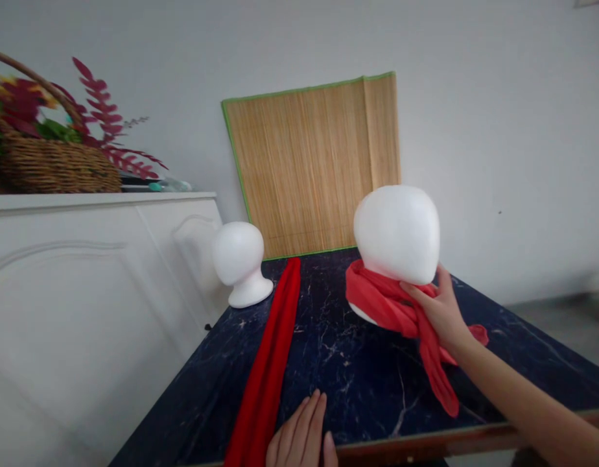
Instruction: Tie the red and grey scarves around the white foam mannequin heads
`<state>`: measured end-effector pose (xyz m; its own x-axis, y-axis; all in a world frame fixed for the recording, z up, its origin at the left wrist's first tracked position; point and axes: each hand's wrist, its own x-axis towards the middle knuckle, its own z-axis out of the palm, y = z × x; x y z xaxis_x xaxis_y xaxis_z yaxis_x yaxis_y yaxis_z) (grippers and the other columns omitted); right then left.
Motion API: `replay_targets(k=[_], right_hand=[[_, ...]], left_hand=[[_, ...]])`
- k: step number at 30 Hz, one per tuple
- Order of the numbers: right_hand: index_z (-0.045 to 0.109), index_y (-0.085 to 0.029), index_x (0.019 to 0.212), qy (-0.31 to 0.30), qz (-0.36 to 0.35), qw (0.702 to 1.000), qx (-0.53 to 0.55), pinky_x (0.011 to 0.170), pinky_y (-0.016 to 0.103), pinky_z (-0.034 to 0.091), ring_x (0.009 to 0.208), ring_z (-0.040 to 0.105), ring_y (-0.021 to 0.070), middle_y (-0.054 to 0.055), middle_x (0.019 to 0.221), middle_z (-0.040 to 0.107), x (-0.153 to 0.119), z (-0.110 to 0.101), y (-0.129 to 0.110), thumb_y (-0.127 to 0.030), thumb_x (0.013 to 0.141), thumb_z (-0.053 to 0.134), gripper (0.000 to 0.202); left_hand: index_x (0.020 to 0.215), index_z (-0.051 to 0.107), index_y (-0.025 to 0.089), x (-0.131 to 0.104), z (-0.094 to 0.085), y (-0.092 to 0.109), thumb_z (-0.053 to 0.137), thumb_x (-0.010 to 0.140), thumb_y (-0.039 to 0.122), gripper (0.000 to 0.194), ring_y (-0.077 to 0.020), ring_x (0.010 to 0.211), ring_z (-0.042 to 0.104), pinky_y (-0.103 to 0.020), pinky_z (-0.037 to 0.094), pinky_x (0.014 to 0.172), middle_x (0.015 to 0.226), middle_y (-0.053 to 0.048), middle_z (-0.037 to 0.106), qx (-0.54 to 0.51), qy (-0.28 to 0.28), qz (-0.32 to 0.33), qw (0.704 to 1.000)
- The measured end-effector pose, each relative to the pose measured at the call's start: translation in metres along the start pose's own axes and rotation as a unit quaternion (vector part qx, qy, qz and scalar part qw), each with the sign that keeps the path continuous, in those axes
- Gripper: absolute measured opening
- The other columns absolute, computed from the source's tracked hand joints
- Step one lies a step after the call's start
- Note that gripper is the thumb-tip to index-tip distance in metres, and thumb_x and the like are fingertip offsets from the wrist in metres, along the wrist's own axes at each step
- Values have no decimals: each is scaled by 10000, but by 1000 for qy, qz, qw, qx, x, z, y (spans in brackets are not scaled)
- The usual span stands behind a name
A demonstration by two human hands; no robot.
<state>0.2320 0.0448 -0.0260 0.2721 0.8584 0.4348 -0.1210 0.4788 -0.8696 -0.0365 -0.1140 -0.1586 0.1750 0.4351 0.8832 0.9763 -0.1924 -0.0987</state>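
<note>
A white faceless mannequin head [397, 230] is at the right of the table, tilted, with a coral-red scarf [389, 301] wrapped and knotted around its neck. My right hand [438, 308] grips this head at the neck, over the scarf; some of its fingers are hidden behind. The scarf's loose ends hang below and beside the hand. Near the front edge, my left hand [302, 431] lies flat on the table with its fingers stretched out, holding nothing. Just left of it runs a long, folded bright red scarf [268, 350], reaching toward the back.
A second white mannequin head [238, 253] stands bare at the table's back left. The dark blue marbled table [348, 370] adjoins a white cabinet [85, 311], which bears a wicker flower basket [61, 165]. Against the wall behind leans a green-edged bamboo mat [312, 168].
</note>
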Motion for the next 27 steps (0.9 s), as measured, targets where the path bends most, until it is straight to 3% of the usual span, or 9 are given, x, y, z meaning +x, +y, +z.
replay_targets(k=[5, 8, 12, 14, 17, 20, 23, 27], right_hand=[[368, -275, 1395, -26, -25, 997, -65, 940, 433, 507, 1013, 600, 230, 89, 1292, 532, -39, 37, 25, -442, 660, 805, 871], [345, -245, 1395, -48, -31, 994, -92, 962, 415, 472, 998, 574, 217, 87, 1232, 534, -52, 47, 33, -418, 642, 806, 899], [302, -247, 1398, -61, 76, 992, -78, 900, 384, 486, 918, 587, 214, 36, 1037, 562, -68, 42, 30, -439, 592, 827, 981], [285, -274, 1407, -83, 142, 986, -39, 814, 349, 505, 855, 602, 205, 8, 962, 570, -71, 34, 25, -432, 637, 777, 928], [397, -265, 1331, -121, 234, 964, -29, 714, 283, 488, 794, 611, 175, -5, 883, 610, -59, 20, 19, -369, 743, 592, 629], [596, -186, 1048, -168, 307, 930, -109, 604, 238, 429, 705, 581, 141, 23, 810, 636, -32, 9, 18, -430, 796, 498, 364], [636, -144, 783, -206, 327, 909, -158, 465, 214, 287, 541, 454, 96, 18, 663, 588, -8, 7, 19, -521, 742, 622, 379], [575, -139, 579, -208, 325, 903, -190, 412, 209, 158, 462, 323, 66, -28, 489, 449, 2, 11, 20, -364, 649, 750, 294]], left_hand=[[1259, 590, 183, 5, -15, 7, 502, 875, 192, 394, -173, 1079, 627, -313, 386, 922, 1206, -27, 692, -24, -50, -10, 998], [1275, 575, 179, 8, -21, 10, 510, 875, 183, 405, -186, 1107, 612, -323, 381, 934, 1230, -39, 676, -24, -74, -13, 997], [1236, 590, 217, 19, -28, 16, 518, 891, 202, 353, -202, 1072, 615, -336, 413, 874, 1195, -34, 679, -37, -100, -65, 992], [1218, 589, 211, 32, -29, 20, 513, 903, 200, 324, -198, 1040, 618, -328, 441, 849, 1153, -42, 683, -66, -94, -83, 990], [1217, 578, 210, 62, -28, 29, 476, 910, 142, 331, -182, 1056, 606, -312, 467, 890, 1160, -42, 669, -133, -90, -64, 985], [1254, 556, 227, 99, -19, 40, 436, 892, 79, 409, -181, 1127, 579, -315, 472, 943, 1267, -23, 626, -157, -132, -10, 979], [1336, 491, 200, 124, -3, 48, 426, 884, 82, 471, -205, 1104, 596, -340, 498, 925, 1282, -53, 617, -130, -211, 24, 969], [1345, 467, 184, 134, 19, 53, 461, 897, 154, 449, -220, 975, 641, -338, 532, 822, 1068, -69, 685, -111, -291, -8, 950]])
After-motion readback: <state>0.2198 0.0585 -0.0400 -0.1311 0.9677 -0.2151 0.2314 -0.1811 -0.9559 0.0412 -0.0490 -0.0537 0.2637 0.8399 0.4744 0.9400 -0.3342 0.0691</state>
